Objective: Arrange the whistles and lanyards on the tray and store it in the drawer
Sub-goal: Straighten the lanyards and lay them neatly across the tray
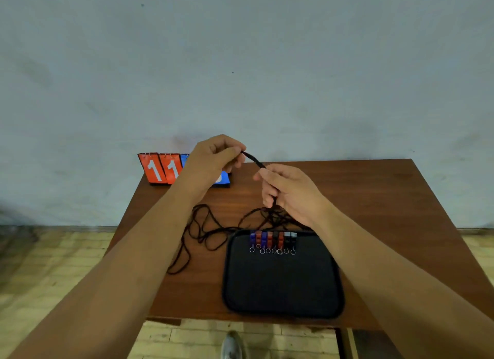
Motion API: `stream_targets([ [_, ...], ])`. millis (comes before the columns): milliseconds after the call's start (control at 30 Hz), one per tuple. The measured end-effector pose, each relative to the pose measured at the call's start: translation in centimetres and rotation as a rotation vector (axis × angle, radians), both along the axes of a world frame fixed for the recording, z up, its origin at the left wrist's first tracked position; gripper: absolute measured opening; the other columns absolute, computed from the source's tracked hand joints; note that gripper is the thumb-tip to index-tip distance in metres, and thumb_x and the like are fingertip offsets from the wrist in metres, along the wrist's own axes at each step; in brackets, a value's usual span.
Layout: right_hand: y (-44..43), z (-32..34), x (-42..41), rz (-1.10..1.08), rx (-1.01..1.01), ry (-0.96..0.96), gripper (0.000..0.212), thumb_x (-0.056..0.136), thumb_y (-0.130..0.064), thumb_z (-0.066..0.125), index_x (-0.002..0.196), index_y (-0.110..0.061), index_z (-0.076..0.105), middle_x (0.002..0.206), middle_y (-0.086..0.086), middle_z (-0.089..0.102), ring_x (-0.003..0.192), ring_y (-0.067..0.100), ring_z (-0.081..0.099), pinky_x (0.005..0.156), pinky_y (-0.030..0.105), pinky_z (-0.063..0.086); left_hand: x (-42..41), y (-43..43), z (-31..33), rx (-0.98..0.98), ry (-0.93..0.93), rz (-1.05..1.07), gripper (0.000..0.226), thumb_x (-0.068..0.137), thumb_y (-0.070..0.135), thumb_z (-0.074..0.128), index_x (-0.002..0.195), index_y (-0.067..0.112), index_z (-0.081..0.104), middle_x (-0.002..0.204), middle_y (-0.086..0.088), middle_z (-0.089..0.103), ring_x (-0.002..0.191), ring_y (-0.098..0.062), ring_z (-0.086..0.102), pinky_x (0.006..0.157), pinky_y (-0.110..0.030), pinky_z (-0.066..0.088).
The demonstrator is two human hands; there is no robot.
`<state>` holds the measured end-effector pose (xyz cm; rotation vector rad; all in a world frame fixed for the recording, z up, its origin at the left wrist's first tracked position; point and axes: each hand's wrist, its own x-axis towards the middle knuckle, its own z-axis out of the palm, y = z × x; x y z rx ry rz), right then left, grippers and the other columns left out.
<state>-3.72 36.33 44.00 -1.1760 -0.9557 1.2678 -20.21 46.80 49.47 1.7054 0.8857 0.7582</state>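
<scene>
On table (374,198), tray (280,292) at front edge; tangled lanyards (197,225) just beyond and left. Above, left hand (213,158) and right hand (288,190) each pinching one cord (254,159). Whistles (272,239) lined along tray's far rim. Could knot tangle or sweep whistles askew if yanked.

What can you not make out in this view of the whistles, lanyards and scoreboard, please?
Head view:
- Scoreboard: blue digits behind the left hand.
- Lanyards: tangled, partly behind the right hand; count unclear.
- Whistles: small, blurred; markings unreadable.
- Drawer: not in frame.
</scene>
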Motion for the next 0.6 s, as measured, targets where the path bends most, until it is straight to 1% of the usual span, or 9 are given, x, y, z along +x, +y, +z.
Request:
stream_targets([
  [67, -1.0, -0.3, 0.9, -0.003, -0.029, -0.075, 0.022, 0.105, -0.014, 0.051, 0.105, 0.003, 0.065, 0.059, 0.003, 0.035, 0.052, 0.016, 0.031, 0.051, 0.029, 0.023, -0.9, -0.7, -1.3, -0.055, 0.043, 0.065, 0.015, 0.097, 0.004, 0.056, 0.093, 0.007, 0.07, 0.075, -0.002, 0.07, 0.066, -0.008, 0.062, 0.063, -0.023, 0.048],
  [100, -1.5, -0.5, 1.4, 0.004, -0.062, -0.136, 0.021, 0.104, -0.015, 0.052, 0.105, 0.001, 0.067, 0.059, 0.002, 0.035, 0.051, 0.014, 0.028, 0.05, 0.028, 0.02, -1.5, -1.1, -2.1, -0.075, 0.066, 0.086, 0.012, 0.096, 0.005, 0.058, 0.092, 0.007, 0.069, 0.074, -0.002, 0.07, 0.065, -0.007, 0.062, 0.063, -0.024, 0.048],
  [200, -3.1, -1.0, 2.5, 0.038, -0.14, -0.353, 0.019, 0.103, -0.023, 0.056, 0.105, -0.015, 0.074, 0.059, -0.004, 0.046, 0.047, 0.008, 0.033, 0.047, 0.022, 0.027, -3.0, -2.2, -4.3, -0.11, 0.119, 0.113, 0.007, 0.095, 0.01, 0.064, 0.093, 0.005, 0.068, 0.076, -0.002, 0.072, 0.067, -0.008, 0.063, 0.063, -0.025, 0.049],
  [333, -4.7, -2.2, 3.9, 0.097, -0.208, -0.637, 0.018, 0.102, -0.029, 0.057, 0.11, -0.027, 0.073, 0.05, -0.025, 0.055, 0.043, -0.004, 0.046, 0.058, 0.018, 0.036, -4.1, -3.2, -7.3, -0.169, 0.262, 0.103, 0.003, 0.095, 0.011, 0.065, 0.098, 0.011, 0.066, 0.088, 0.001, 0.078, 0.077, -0.005, 0.071, 0.071, -0.02, 0.053],
  [400, -5.7, -3.4, 4.8, 0.111, -0.244, -0.692, 0.02, 0.102, -0.029, 0.058, 0.11, -0.027, 0.075, 0.049, -0.021, 0.056, 0.043, -0.002, 0.046, 0.058, 0.019, 0.036, -4.3, -3.6, -9.2, -0.207, 0.352, 0.086, 0.005, 0.095, 0.01, 0.065, 0.099, 0.013, 0.066, 0.089, 0.002, 0.078, 0.082, -0.009, 0.072, 0.075, -0.023, 0.054],
  [433, -6.0, -4.2, 5.2, 0.111, -0.265, -0.711, 0.02, 0.102, -0.029, 0.058, 0.11, -0.026, 0.075, 0.049, -0.019, 0.056, 0.043, 0.0, 0.045, 0.056, 0.018, 0.036, -4.4, -3.7, -10.4, -0.225, 0.374, 0.085, 0.006, 0.095, 0.009, 0.064, 0.1, 0.012, 0.066, 0.089, 0.0, 0.077, 0.082, -0.012, 0.071, 0.074, -0.024, 0.054],
  [500, -6.7, -5.9, 6.1, 0.115, -0.33, -0.762, 0.019, 0.101, -0.028, 0.058, 0.111, -0.025, 0.074, 0.049, -0.026, 0.058, 0.043, -0.005, 0.05, 0.054, 0.011, 0.035, -4.6, -4.0, -12.4, -0.242, 0.413, 0.096, 0.009, 0.096, 0.006, 0.062, 0.1, 0.012, 0.065, 0.089, -0.001, 0.075, 0.079, -0.012, 0.067, 0.066, -0.02, 0.05],
  [533, -7.1, -6.8, 6.5, 0.111, -0.364, -0.786, 0.019, 0.101, -0.028, 0.059, 0.111, -0.024, 0.074, 0.05, -0.026, 0.06, 0.044, -0.007, 0.052, 0.054, 0.011, 0.037, -4.7, -4.0, -13.4, -0.254, 0.425, 0.112, 0.012, 0.096, 0.004, 0.061, 0.101, 0.013, 0.066, 0.09, -0.002, 0.075, 0.079, -0.012, 0.067, 0.065, -0.019, 0.049],
  [600, -7.8, -8.9, 7.5, 0.094, -0.422, -0.835, 0.021, 0.1, -0.03, 0.06, 0.113, -0.024, 0.076, 0.06, -0.015, 0.067, 0.049, -0.003, 0.055, 0.055, 0.014, 0.043, -5.3, -3.8, -15.7, -0.281, 0.447, 0.134, 0.017, 0.096, 0.002, 0.061, 0.103, 0.015, 0.069, 0.091, -0.003, 0.075, 0.081, -0.014, 0.069, 0.067, -0.021, 0.051],
])
